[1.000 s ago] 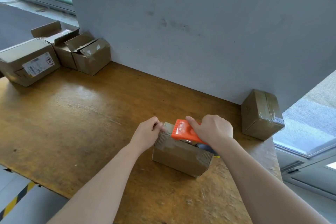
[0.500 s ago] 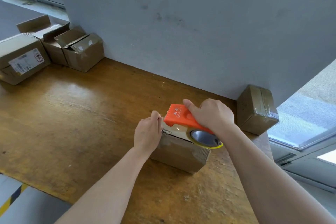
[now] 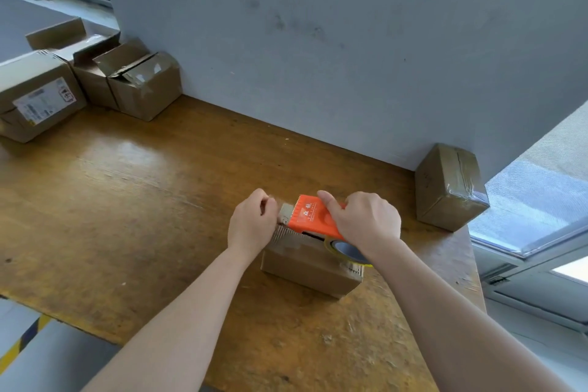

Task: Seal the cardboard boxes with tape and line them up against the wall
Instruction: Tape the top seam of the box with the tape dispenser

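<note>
On the wooden worktop [image 3: 143,200], well apart from the wall [image 3: 350,57], lies a small brown cardboard box [image 3: 305,267]. An orange tape dispenser [image 3: 313,216] rests on its top, gripped by the right hand [image 3: 366,223]; its white writing is too blurred to read. The fingers of the left hand [image 3: 251,223] curl at the box's left end; what they hold I cannot tell.

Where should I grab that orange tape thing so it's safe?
Probably from above, round the wide back end of the orange tape dispenser, over the tape roll, as the right hand does. Its front end has a toothed edge and a metal blade, close to the left hand, so keep fingers off there.
</note>
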### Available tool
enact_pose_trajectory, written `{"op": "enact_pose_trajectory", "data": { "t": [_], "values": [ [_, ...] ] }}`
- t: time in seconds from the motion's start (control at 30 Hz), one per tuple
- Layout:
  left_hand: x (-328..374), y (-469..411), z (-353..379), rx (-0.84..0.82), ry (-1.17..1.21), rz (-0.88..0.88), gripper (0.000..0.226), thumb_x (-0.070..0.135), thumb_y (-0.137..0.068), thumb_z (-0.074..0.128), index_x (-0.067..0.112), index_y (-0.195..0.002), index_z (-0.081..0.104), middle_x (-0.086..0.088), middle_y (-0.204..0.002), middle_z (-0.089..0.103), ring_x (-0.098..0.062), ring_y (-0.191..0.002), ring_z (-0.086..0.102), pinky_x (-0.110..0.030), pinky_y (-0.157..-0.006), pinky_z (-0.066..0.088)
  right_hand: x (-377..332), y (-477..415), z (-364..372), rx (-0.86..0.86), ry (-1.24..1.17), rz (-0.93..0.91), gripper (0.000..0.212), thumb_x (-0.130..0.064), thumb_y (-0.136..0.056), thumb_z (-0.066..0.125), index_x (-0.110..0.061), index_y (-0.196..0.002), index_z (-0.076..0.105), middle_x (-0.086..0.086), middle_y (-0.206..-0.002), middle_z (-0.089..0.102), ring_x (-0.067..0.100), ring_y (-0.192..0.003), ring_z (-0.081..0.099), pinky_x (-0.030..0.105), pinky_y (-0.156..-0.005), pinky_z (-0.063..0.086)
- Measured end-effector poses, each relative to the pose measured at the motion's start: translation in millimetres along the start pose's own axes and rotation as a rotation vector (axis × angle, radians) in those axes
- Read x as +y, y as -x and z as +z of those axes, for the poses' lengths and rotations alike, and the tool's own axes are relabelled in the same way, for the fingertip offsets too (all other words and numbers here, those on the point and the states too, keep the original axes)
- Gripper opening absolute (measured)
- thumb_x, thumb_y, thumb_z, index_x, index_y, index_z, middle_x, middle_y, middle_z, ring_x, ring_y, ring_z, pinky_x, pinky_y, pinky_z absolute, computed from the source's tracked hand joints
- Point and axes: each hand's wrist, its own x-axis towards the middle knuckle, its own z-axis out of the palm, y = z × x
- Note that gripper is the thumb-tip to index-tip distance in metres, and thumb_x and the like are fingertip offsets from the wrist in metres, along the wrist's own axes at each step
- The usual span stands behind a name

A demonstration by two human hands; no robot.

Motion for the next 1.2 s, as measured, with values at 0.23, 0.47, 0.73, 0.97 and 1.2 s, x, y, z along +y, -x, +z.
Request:
{"op": "enact_pose_trajectory", "data": {
  "t": [0.23,0.47,0.73,0.97,1.2],
  "values": [
    [-7.0,9.2,-2.3,-0.092,0.054,-0.208,0.029,0.027,-0.102,0.045,0.015,-0.076,0.050,0.003,-0.075,0.056,-0.008,-0.066,0.050,-0.017,-0.051,0.032,-9.2,2.4,-1.5,-0.006,0.068,-0.051,0.070,-0.081,-0.085,0.031,-0.018,-0.082,0.063,-0.003,-0.072,0.060,0.015,-0.068,0.059,0.025,-0.062,0.045],
    [-13.3,3.7,4.5,-0.111,0.106,-0.283,0.029,0.027,-0.101,0.048,0.013,-0.076,0.051,-0.002,-0.081,0.061,-0.010,-0.070,0.053,-0.023,-0.055,0.037,-13.4,5.6,-4.0,-0.055,0.092,-0.093,0.068,-0.077,-0.088,0.032,-0.017,-0.088,0.063,-0.003,-0.077,0.062,0.016,-0.074,0.062,0.025,-0.066,0.045],
    [-11.7,4.0,7.6,-0.155,0.155,-0.359,0.028,0.027,-0.103,0.045,0.015,-0.079,0.053,-0.002,-0.083,0.062,-0.008,-0.071,0.055,-0.021,-0.053,0.037,-16.0,5.4,-2.3,-0.050,0.110,-0.091,0.068,-0.077,-0.088,0.033,-0.017,-0.093,0.065,-0.002,-0.080,0.064,0.017,-0.077,0.063,0.025,-0.068,0.047],
    [-10.4,5.9,11.1,-0.232,0.248,-0.442,0.026,0.031,-0.104,0.042,0.014,-0.096,0.060,-0.008,-0.101,0.066,-0.018,-0.096,0.062,-0.024,-0.060,0.044,-15.7,2.6,-1.4,-0.053,0.082,-0.064,0.064,-0.077,-0.088,0.034,-0.019,-0.089,0.060,-0.003,-0.080,0.062,0.015,-0.076,0.061,0.025,-0.067,0.044],
    [-10.5,-1.1,9.8,-0.304,0.235,-0.661,0.062,0.044,-0.097,0.052,0.008,-0.145,0.034,-0.015,-0.144,0.046,-0.031,-0.133,0.044,-0.044,-0.103,0.044,-15.7,0.4,-1.0,-0.056,0.074,-0.030,0.063,-0.077,-0.088,0.035,-0.019,-0.088,0.060,-0.002,-0.079,0.063,0.016,-0.075,0.062,0.025,-0.065,0.044]
  ]
}}
